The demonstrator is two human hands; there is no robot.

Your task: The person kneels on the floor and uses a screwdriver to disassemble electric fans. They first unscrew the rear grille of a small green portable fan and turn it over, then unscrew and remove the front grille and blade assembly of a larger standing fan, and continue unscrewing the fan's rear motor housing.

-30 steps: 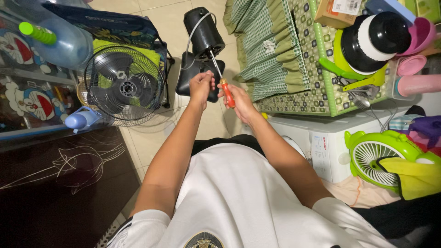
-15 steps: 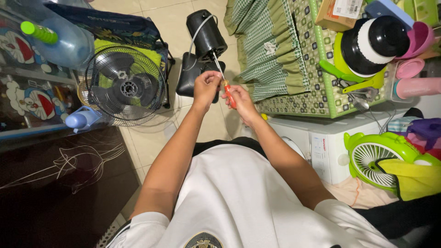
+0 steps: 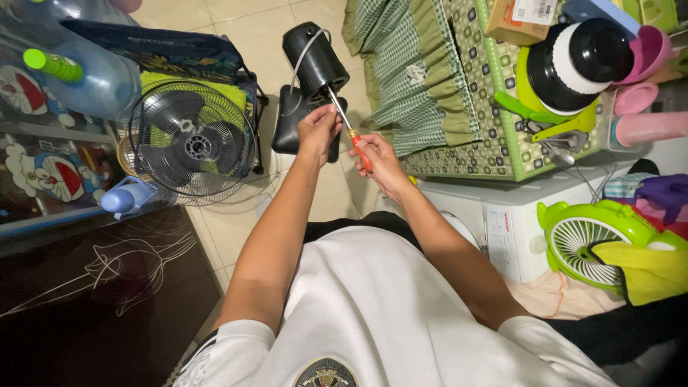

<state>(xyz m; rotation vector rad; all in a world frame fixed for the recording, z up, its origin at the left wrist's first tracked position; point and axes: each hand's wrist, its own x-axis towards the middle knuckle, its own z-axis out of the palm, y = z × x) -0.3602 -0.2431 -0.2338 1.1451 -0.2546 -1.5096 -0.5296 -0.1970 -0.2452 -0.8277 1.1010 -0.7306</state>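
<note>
A person's right hand (image 3: 382, 163) is clamped on the orange handle of a screwdriver (image 3: 349, 131), its tip set against a black fan motor (image 3: 314, 66) standing on the tiled floor (image 3: 236, 215). The left hand (image 3: 317, 129) closes around the shaft near the housing. Keeping the shaft straight and pressing firmly should stop the tip slipping. The fan's cage (image 3: 192, 142) stands just beside it.

Even indoor light, bright overhead, soft shadows on floor tiles (image 3: 236, 222), dark lower left, wide-angle bending at edges, focus was sharp
</note>
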